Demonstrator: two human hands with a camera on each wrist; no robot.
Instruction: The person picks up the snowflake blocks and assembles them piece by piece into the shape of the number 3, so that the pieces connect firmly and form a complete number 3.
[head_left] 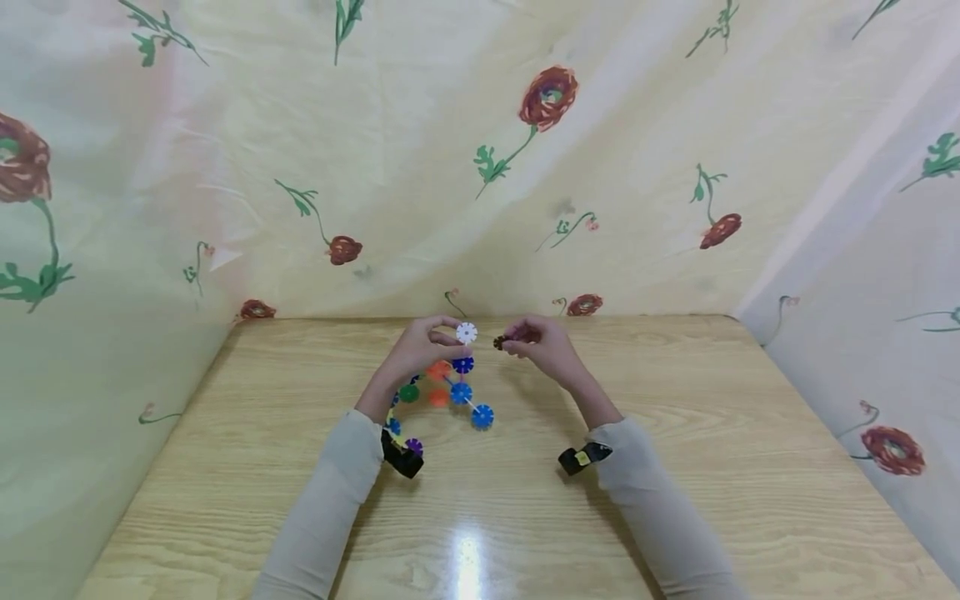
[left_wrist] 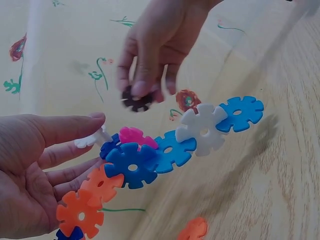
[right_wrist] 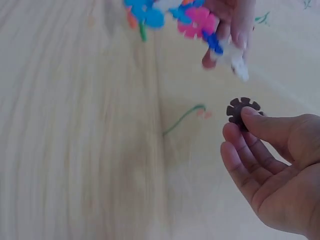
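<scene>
My left hand pinches a white notched plastic disc at the end of a chain of interlocking notched discs. Blue discs, a pink disc, another white disc and orange discs are slotted together along that chain. Facing it from the right, my right hand holds a dark brown notched disc between thumb and fingers. A small gap separates the brown disc from the white one. Below the left hand a green disc and a purple disc show, partly covered by the arm.
The work is held over the far part of a wood-grain table. A flower-patterned cloth hangs behind the table and along both sides. Each wrist carries a black strapped camera.
</scene>
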